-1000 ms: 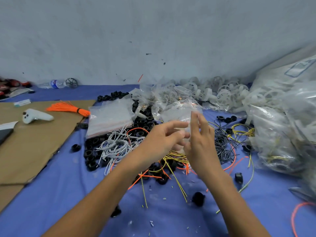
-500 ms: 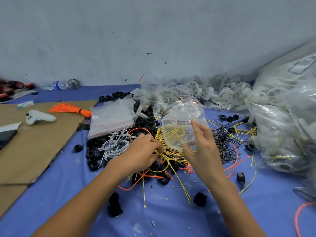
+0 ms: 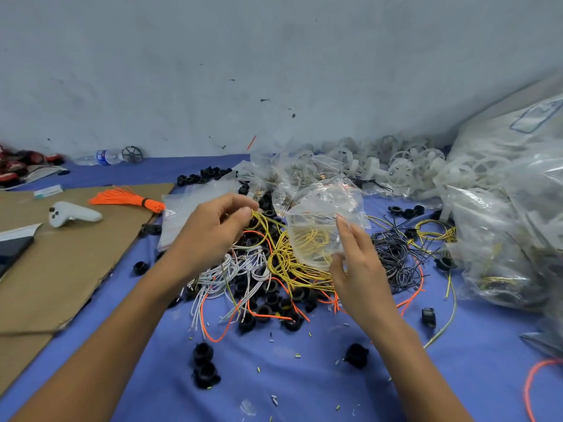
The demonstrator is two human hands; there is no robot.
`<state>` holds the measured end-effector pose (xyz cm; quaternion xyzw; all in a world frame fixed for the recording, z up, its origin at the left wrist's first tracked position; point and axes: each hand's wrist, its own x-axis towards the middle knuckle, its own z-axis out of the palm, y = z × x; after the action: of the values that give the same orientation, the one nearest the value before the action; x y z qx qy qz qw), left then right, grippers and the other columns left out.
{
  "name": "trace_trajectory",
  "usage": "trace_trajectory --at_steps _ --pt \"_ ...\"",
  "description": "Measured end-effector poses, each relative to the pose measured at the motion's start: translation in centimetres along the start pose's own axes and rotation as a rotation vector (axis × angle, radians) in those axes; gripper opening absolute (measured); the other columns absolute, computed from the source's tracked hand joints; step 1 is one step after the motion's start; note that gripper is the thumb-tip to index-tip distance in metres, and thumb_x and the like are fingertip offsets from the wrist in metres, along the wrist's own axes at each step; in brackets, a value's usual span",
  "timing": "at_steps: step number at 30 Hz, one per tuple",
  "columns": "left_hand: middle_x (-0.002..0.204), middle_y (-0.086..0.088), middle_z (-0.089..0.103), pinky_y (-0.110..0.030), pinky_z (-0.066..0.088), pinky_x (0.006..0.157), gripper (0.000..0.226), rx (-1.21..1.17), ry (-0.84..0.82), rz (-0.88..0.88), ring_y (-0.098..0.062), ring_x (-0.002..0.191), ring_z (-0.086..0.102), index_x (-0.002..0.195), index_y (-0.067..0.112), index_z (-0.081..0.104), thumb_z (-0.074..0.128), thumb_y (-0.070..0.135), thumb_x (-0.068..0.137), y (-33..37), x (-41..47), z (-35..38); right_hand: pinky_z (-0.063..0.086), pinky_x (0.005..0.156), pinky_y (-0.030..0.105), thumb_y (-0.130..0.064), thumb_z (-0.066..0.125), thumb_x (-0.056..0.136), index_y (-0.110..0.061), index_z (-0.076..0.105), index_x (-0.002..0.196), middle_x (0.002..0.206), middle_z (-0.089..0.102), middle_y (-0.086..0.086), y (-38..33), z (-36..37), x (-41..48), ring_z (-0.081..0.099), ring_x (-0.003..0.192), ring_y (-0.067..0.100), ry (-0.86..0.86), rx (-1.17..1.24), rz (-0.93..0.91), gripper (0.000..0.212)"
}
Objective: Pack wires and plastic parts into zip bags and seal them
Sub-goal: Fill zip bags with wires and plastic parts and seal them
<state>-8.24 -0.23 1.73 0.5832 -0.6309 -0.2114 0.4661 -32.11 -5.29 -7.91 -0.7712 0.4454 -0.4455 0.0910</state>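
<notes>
My right hand (image 3: 355,263) holds a clear zip bag (image 3: 320,226) upright above the pile, thumb and fingers on its right edge. Through the bag I see yellow wire; whether it lies inside or behind I cannot tell. My left hand (image 3: 213,229) pinches a bundle of yellow wires (image 3: 283,260) and lifts it left of the bag's mouth. Under both hands lie white wires (image 3: 231,269), orange wires (image 3: 256,312), black wires (image 3: 393,254) and several black plastic parts (image 3: 274,300) on the blue cloth (image 3: 304,385).
A stack of empty zip bags (image 3: 195,208) lies behind my left hand. Cardboard (image 3: 61,263) at left carries a white controller (image 3: 71,213) and an orange tie bundle (image 3: 128,199). White plastic wheels (image 3: 411,169) and large filled bags (image 3: 502,223) crowd the back right.
My left hand has gripped yellow wires in the pile and raised them toward the bag. My right hand keeps the bag, now held a little higher and more to the right.
</notes>
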Motion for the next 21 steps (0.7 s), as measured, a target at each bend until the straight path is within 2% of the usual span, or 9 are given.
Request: trace_trajectory --at_steps 4,8,11,13,16,18,19,21 --pt "0.079 0.010 0.071 -0.017 0.051 0.067 0.020 -0.187 -0.007 -0.046 -0.002 0.068 0.059 0.109 0.018 0.067 0.054 0.006 0.099 1.7 0.4 -0.2 0.035 0.104 0.026 0.007 0.055 0.086 -0.006 0.037 0.148 0.143 0.043 0.010 0.0 0.0 0.0 0.048 0.127 0.026 0.001 0.011 0.024 0.066" --pt "0.079 -0.005 0.066 -0.024 0.047 0.058 0.020 -0.389 -0.133 -0.090 -0.014 0.060 0.051 0.102 0.017 0.068 0.056 0.002 0.095 3.0 0.3 -0.4 0.037 0.105 0.030 0.006 0.055 0.087 -0.007 0.036 0.149 0.143 0.042 0.010 -0.1 0.0 0.0 0.047 0.128 0.027 -0.007 -0.012 0.045 0.066" --pt "0.079 -0.006 0.065 -0.023 0.048 0.057 0.019 -0.320 -0.371 -0.151 -0.016 0.060 0.053 0.099 0.014 0.072 0.058 0.007 0.088 3.7 0.0 1.4 0.038 0.103 0.030 0.008 0.056 0.086 -0.006 0.036 0.149 0.143 0.042 0.011 -0.4 0.0 -0.1 0.051 0.123 0.029 -0.024 -0.022 0.050 0.068" --pt "0.084 -0.009 0.067 -0.025 0.055 0.063 0.024 -0.224 -0.465 -0.262 -0.014 0.064 0.060 0.108 0.010 0.070 0.053 0.003 0.094 3.8 -0.1 4.2 0.040 0.105 0.033 0.011 0.056 0.083 -0.005 0.036 0.148 0.144 0.042 0.012 -0.5 0.1 -0.1 0.051 0.124 0.030 -0.043 -0.035 0.043 0.070" --pt "0.099 -0.016 0.065 -0.037 0.056 0.086 0.034 -0.253 -0.379 -0.453 -0.019 0.077 0.064 0.129 0.000 0.056 0.044 -0.005 0.098 3.0 0.8 8.8 0.034 0.111 0.032 0.019 0.052 0.073 -0.001 0.039 0.145 0.146 0.043 0.017 -0.8 0.2 -0.2 0.045 0.132 0.034 -0.071 -0.065 0.039 0.076" --pt "0.110 -0.025 0.060 -0.042 0.050 0.096 0.036 -0.491 -0.260 -0.589 -0.028 0.089 0.061 0.133 -0.007 0.049 0.039 -0.009 0.099 2.3 2.0 11.1 0.034 0.110 0.033 0.020 0.050 0.072 0.000 0.043 0.143 0.148 0.042 0.018 -1.1 0.2 -0.3 0.046 0.131 0.036 -0.072 -0.095 0.035 0.074" --pt "0.108 -0.025 0.058 -0.041 0.052 0.094 0.035 -0.644 -0.194 -0.639 -0.030 0.090 0.061 0.132 -0.011 0.048 0.036 -0.011 0.099 2.2 2.6 12.0 0.036 0.108 0.034 0.021 0.050 0.072 0.000 0.044 0.142 0.149 0.042 0.018 -1.1 0.1 -0.4 0.046 0.130 0.036 -0.077 -0.095 0.037 0.073" --pt "0.087 -0.019 0.062 -0.031 0.057 0.074 0.031 -0.871 -0.099 -0.660 -0.024 0.075 0.062 0.121 -0.014 0.053 0.035 -0.014 0.096 2.0 3.7 12.8 0.038 0.108 0.035 0.021 0.049 0.070 -0.006 0.046 0.142 0.151 0.039 0.014 -1.2 0.2 -0.4 0.046 0.130 0.034 -0.078 -0.086 0.038 0.077"
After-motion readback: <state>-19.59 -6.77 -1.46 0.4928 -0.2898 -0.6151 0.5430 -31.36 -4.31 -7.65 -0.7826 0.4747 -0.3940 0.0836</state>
